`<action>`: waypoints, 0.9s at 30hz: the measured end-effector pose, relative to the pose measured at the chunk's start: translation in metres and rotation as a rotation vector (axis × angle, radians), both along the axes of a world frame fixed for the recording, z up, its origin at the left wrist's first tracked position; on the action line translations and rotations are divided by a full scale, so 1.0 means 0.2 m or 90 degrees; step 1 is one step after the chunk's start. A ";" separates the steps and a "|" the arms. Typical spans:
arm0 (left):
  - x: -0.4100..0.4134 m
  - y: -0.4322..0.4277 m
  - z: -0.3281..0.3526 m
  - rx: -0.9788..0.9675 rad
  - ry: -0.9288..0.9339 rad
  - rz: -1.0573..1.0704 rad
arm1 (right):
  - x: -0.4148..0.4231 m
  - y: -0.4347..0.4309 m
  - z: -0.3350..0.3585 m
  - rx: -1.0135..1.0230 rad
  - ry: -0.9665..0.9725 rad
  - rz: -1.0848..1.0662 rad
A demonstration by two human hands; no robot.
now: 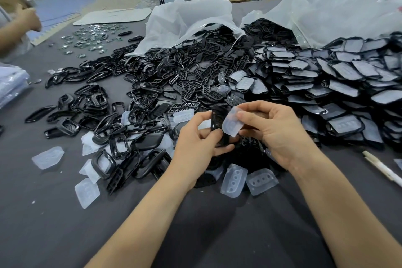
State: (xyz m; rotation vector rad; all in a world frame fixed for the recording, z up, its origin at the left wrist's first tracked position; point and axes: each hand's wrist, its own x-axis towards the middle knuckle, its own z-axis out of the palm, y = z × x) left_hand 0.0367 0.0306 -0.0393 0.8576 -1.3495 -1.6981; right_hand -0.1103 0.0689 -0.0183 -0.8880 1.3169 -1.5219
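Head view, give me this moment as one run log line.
left hand: grips black frame piece | right hand: pinches translucent pad | step: pad at frame, not yet fitted

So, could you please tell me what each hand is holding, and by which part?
The left hand pinches a black plastic frame by its lower left side; the right hand pinches a translucent rubber pad by its upper right edge.
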 end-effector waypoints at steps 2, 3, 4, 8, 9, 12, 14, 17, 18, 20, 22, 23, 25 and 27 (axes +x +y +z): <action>0.00 0.00 0.00 -0.011 -0.002 -0.002 | 0.00 0.00 0.00 -0.002 -0.005 0.010; 0.01 0.00 0.00 -0.019 -0.004 -0.002 | 0.00 0.00 0.00 -0.002 -0.004 0.015; 0.01 0.00 0.00 -0.025 -0.006 -0.002 | 0.00 0.01 0.00 -0.001 -0.002 0.019; 0.01 -0.01 0.01 -0.031 -0.007 0.010 | 0.01 0.01 0.01 -0.008 -0.001 0.013; 0.01 -0.01 0.01 -0.030 -0.007 0.010 | 0.01 0.01 0.01 -0.012 0.001 0.014; 0.01 0.00 0.01 -0.024 -0.002 0.012 | 0.01 0.01 0.00 -0.018 0.014 0.008; 0.01 0.00 0.01 -0.017 0.006 0.019 | 0.00 0.00 -0.01 -0.020 0.024 -0.003; 0.00 0.00 0.01 -0.008 0.014 0.027 | 0.01 0.00 -0.01 -0.021 0.030 -0.006; 0.00 0.00 0.01 -0.005 0.016 0.029 | 0.01 0.00 -0.01 -0.020 0.030 -0.008; 0.00 0.00 0.02 0.000 0.017 0.033 | 0.00 0.00 -0.01 -0.015 0.032 -0.014; 0.00 0.00 0.02 0.001 0.016 0.035 | 0.00 -0.01 -0.01 -0.010 0.027 -0.016; 0.00 0.00 0.02 0.002 0.016 0.035 | 0.00 -0.01 -0.01 -0.008 0.026 -0.017; 0.00 0.00 0.02 0.002 0.017 0.033 | 0.00 -0.01 -0.01 -0.005 0.032 -0.016; 0.00 0.00 0.02 -0.002 0.013 0.033 | 0.01 0.00 -0.01 -0.008 0.038 -0.016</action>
